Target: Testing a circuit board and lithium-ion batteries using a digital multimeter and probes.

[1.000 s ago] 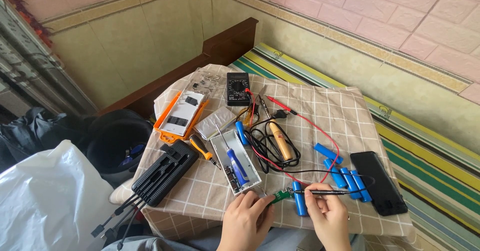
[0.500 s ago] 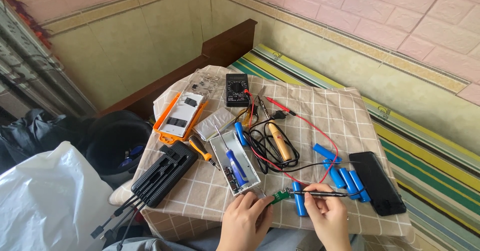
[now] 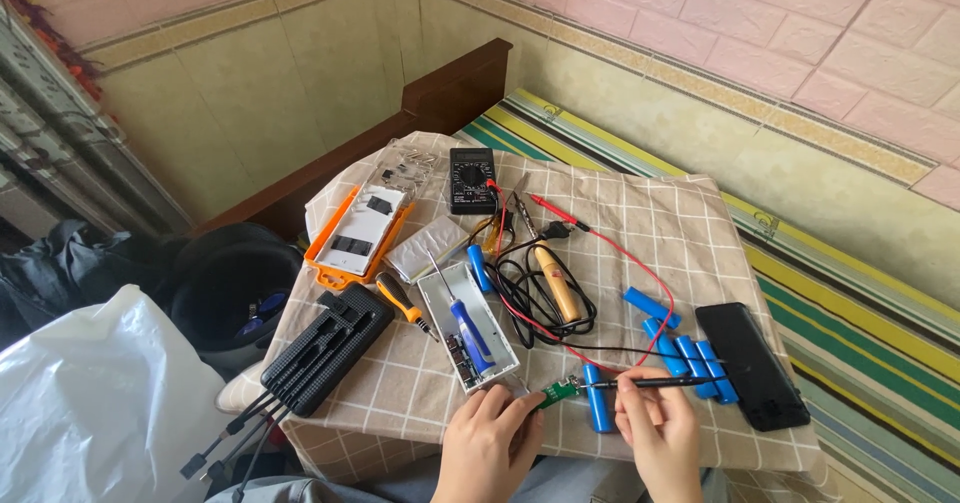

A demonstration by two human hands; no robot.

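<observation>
Down at the near edge of the checked cloth (image 3: 690, 263) the left hand (image 3: 490, 443) is pinched shut on a small green circuit board (image 3: 555, 395), thumb and fingers closed on its near end, the board held just above the cloth; the right hand (image 3: 658, 433) is closed in a pen grip around a black probe (image 3: 650, 383), which lies nearly level with its tip at the far end of the board; whether the tip actually touches the board cannot be told from here. Just beyond the right hand's fingers a single blue cylindrical cell (image 3: 597, 411) lies on the cloth, close beside the board; to the right sits a row of three more blue cells (image 3: 695, 361) side by side, another blue cell (image 3: 651, 308) a little farther back, and a black phone (image 3: 752, 365) flat at the right edge. Left of the board stands an open white case (image 3: 462, 323) with a blue-handled screwdriver (image 3: 468, 331) lying in it; an orange-handled screwdriver (image 3: 402, 301) rests beside it, near a black ribbed case (image 3: 325, 348) with cables hanging off the table edge. Mid-table, a soldering iron with a tan handle (image 3: 558, 283) lies in a tangle of black cable; a red lead (image 3: 630, 263) curves across the cloth; at the back, a black multimeter (image 3: 471, 179) and an orange-rimmed case (image 3: 362, 235).
</observation>
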